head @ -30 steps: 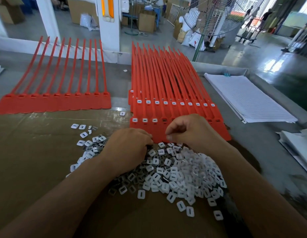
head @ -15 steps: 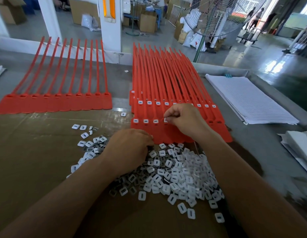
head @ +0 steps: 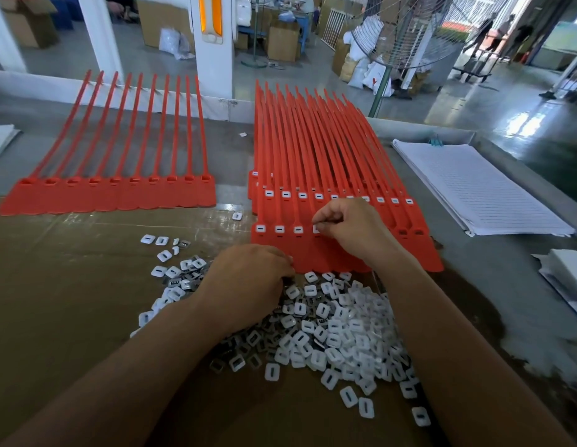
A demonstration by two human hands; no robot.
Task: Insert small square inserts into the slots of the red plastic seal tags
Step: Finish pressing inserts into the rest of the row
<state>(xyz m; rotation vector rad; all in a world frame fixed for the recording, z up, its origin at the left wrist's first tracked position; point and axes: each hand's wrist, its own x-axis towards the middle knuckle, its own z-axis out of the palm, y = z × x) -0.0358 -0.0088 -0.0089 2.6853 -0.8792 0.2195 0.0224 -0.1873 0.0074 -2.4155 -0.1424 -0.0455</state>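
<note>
The pile of white inserts (head: 329, 321) lies nearest on the cardboard (head: 55, 301), spreading under and to the right of the left hand (head: 248, 285). That hand's fingers curl down into the pile's far edge. Their tips are hidden, so I cannot tell whether they hold anything. Just beyond, the right hand (head: 351, 227) pinches one insert (head: 316, 228) between thumb and forefinger at the fourth slot of the front tags (head: 345, 256). Left of those fingertips three slots are filled, and further right two show open. Behind the fingers lies a filled row of tags. Far to their left lies an unfilled row (head: 113, 195).
</note>
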